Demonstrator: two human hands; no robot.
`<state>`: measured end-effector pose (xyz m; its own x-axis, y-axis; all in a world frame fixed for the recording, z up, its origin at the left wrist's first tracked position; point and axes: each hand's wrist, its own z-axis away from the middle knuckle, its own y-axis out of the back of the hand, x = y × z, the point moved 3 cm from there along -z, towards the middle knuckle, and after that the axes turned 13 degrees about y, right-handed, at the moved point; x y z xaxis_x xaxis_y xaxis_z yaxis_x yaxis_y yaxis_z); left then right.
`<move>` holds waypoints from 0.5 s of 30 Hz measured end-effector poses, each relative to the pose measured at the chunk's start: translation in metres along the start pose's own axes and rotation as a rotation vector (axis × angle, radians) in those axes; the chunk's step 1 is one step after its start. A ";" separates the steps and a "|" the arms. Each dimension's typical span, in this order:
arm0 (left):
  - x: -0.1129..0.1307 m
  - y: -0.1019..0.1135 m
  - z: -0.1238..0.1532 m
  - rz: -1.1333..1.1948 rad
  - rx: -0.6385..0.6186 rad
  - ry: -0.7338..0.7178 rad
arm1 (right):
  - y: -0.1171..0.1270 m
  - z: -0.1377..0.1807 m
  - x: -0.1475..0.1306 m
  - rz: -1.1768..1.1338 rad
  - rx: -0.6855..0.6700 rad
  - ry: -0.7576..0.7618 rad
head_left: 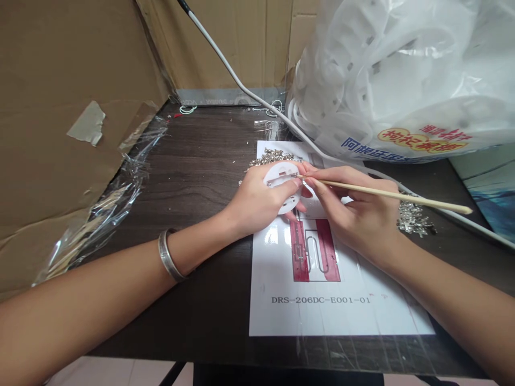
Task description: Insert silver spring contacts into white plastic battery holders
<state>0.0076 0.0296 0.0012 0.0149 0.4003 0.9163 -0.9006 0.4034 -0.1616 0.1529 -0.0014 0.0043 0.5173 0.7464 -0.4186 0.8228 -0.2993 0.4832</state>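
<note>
My left hand (263, 195) grips a round white plastic disc (284, 201), thumb across its face and fingers behind it. Slots and small metal bits show on the disc. In my right hand (354, 201) a thin wooden stick (398, 197) is pinched near its tip, which meets the disc's right edge by my left thumb. The stick's other end points out to the right. Beneath both hands lies a white printed sheet (277, 316) with a red-and-white diagram and a code. A pile of small metal pieces (273, 156) sits just behind my left hand.
More small metal parts (416, 217) lie right of my right hand. A large clear bag (386, 80) of white discs stands at the back right. A white cable (237, 80) crosses behind my hands. Cardboard (60, 69) walls the left, with a plastic bag of sticks (96, 214) beside it.
</note>
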 end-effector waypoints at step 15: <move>-0.003 0.004 -0.006 0.041 -0.122 -0.038 | -0.001 -0.002 0.006 -0.157 0.159 -0.185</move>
<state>0.0068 0.0348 -0.0047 -0.0397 0.3881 0.9208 -0.8406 0.4852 -0.2408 0.1550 0.0051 0.0029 0.4031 0.6745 -0.6186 0.9151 -0.2894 0.2808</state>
